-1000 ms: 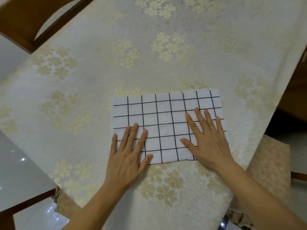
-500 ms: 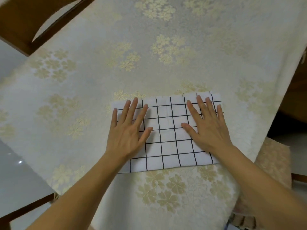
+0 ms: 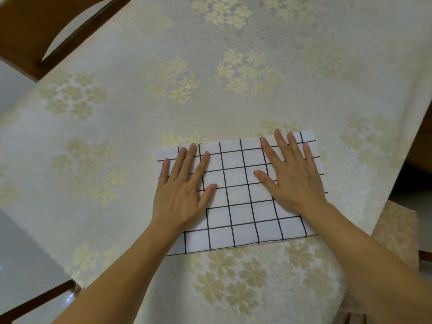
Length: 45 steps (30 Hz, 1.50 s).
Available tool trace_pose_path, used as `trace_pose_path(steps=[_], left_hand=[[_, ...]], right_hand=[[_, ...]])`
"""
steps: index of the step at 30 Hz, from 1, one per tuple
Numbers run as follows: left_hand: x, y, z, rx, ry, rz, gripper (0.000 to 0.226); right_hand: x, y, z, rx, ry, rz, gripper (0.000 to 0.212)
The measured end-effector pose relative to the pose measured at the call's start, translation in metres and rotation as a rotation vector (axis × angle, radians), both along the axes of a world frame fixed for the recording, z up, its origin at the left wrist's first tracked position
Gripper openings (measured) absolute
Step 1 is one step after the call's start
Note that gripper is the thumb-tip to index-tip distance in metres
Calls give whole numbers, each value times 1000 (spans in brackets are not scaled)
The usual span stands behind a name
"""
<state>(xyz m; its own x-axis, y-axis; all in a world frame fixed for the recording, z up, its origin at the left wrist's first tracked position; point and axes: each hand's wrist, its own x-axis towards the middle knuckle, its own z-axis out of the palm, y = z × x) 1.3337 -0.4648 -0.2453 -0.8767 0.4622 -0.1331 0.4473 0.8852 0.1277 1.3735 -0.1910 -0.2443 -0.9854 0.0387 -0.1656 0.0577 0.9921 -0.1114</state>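
Pressing flat under both our palms: one folded grid-check cloth point(image 3: 243, 199), long axis running left hand point(image 3: 184, 190) to right hand point(image 3: 292, 176), fingers straight and spread, gripping nothing, fingertips at its far edge, near edge toward our wrists, on the floral tablecloth point(image 3: 163, 101).

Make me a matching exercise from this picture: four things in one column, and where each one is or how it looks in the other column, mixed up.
Things:
1. left hand
2. right hand
3. checked cloth
4. wooden chair

Place or look:
A. white with black lines, lying on the flowered tablecloth
B. pressed flat on the cloth's right half
C. top left corner, beyond the tablecloth
D. pressed flat on the cloth's left half

Pairs: 1-D, 2-B, 3-A, 4-C
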Motion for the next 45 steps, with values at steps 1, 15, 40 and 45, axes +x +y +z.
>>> trace_pose_path(steps=[1, 15, 40, 45], left_hand=[[0, 0, -1, -3, -2, 4, 67], [78, -8, 11, -27, -59, -80, 72], [-18, 116, 68, 48, 121, -771, 56], [-47, 187, 61, -23, 178, -1103, 48]], right_hand=[[0, 0, -1, 5, 2, -2, 73], [79, -23, 10, -33, -79, -14, 79], [129, 23, 50, 2, 119, -441, 60], [135, 28, 42, 4, 103, -500, 57]])
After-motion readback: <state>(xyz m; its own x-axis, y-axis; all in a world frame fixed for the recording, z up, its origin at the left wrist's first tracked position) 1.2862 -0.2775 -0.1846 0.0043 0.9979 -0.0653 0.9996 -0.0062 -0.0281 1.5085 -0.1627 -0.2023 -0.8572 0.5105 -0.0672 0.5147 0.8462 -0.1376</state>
